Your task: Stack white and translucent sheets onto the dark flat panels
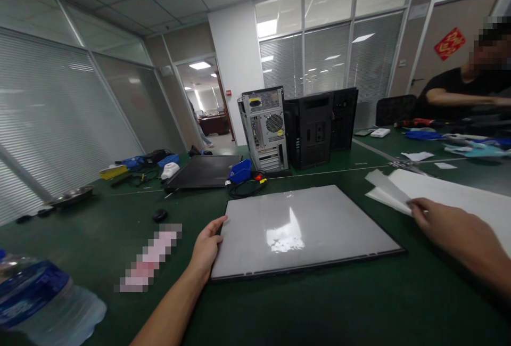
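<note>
Panel, left hand at its edge, has tabletop around.

left hand is on the left edge of the grey panel, thumb and index spread a bit and touching it, bare forearm slanting up from the panel's near left. right hand is out past the panel's right side, thumb and fingers pinched together, forearm bare too

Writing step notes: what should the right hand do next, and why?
Likely lay the white sheet down flat, clear of the glossy panel: the right hand pinches it by the edge, leaving only the left hand at the panel's left side.
</note>
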A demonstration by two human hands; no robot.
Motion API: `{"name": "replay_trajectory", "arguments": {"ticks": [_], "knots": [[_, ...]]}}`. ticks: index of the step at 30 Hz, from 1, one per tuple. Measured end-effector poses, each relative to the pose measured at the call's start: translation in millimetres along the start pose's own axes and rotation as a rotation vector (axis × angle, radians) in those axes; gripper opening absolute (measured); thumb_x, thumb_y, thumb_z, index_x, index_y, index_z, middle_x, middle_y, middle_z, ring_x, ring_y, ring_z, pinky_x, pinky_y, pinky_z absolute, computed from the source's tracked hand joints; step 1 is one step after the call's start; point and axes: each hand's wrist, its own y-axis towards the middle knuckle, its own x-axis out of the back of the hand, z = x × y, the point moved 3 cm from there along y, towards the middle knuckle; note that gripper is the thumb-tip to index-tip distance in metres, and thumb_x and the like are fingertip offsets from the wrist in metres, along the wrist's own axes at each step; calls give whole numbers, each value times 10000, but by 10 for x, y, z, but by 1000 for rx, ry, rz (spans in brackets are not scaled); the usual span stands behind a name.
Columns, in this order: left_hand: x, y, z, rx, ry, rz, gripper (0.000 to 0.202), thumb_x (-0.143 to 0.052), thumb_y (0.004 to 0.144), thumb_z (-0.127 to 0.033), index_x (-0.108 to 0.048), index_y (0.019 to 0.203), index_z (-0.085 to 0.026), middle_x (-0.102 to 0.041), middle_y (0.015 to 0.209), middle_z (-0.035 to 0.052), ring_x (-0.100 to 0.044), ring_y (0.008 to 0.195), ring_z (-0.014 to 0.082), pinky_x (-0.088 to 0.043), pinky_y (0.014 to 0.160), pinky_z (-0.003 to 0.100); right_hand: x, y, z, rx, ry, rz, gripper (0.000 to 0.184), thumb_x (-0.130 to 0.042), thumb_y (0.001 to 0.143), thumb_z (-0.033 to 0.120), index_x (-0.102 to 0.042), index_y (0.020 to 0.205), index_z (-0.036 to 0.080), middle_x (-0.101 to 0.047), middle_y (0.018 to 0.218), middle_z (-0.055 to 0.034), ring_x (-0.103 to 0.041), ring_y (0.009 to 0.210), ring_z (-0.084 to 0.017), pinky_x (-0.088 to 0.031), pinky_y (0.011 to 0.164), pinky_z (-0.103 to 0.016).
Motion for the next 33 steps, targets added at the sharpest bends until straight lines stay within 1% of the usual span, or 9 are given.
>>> {"name": "replay_trajectory", "arguments": {"ticks": [3,6,8,14,17,22,26,29,33], "knots": [[4,8,12,4,-6,9,586,-468,596,69,-677,1075,-197,-630,1279,71,-550,1214,218,-366,1062,387,97,-150,374,175,99,-10,549,-300,890,580,-584,1225,251,-664,1060,-103,-633,810,-258,-486,693,-407],[-2,-4,-5,-1,8,4,598,-456,574,77,-683,1058,-191,-637,1268,69,-552,1211,212,-365,1062,375,138,-338,741,464,278,102,481,-332,907,556,-610,1197,291,-614,1223,-27,-606,1016,-216,-479,888,-367],[-8,-15,-18,-7,12,3,603,-451,565,80,-685,1052,-188,-640,1264,69,-553,1208,208,-367,1061,364,152,-409,865,543,300,127,457,-355,903,553,-610,1194,311,-602,1248,1,-576,1096,-214,-455,955,-379],[-17,-28,-33,-3,40,2,611,-452,568,76,-686,1060,-198,-634,1276,60,-549,1214,211,-384,1048,360,156,-360,802,306,41,22,566,-312,883,596,-654,1128,218,-659,1095,-104,-623,932,-317,-501,767,-512],[-23,-38,-44,1,56,1,606,-450,580,74,-683,1070,-198,-619,1298,55,-534,1230,209,-364,1063,360,128,-389,841,379,88,58,544,-336,879,594,-673,1094,225,-657,1105,-94,-624,941,-306,-500,799,-515],[-32,-48,-64,-2,60,-12,598,-445,584,84,-688,1059,-187,-624,1291,62,-522,1244,205,-351,1073,352,95,-478,995,596,315,146,498,-384,893,549,-564,1280,291,-568,1302,-15,-539,1171,-242,-426,1011,-463],[-36,-50,-67,3,58,-17,599,-448,579,87,-688,1054,-188,-626,1288,65,-525,1241,215,-346,1078,371,115,-441,965,509,213,20,514,-373,889,561,-607,1232,258,-599,1254,-44,-571,1111,-272,-440,970,-506],[-37,-41,-55,-3,51,-8,603,-447,576,86,-686,1055,-190,-620,1295,65,-517,1249,216,-338,1085,376,104,-412,927,430,117,20,534,-345,890,572,-661,1149,228,-643,1160,-74,-620,977,-279,-489,861,-514],[-24,-10,-23,-14,32,-8,610,-444,559,97,-689,1037,-193,-639,1267,68,-528,1241,216,-342,1085,377,79,-450,983,564,213,84,502,-380,887,566,-641,1183,255,-615,1227,-44,-572,1110,-263,-437,981,-501]]}}
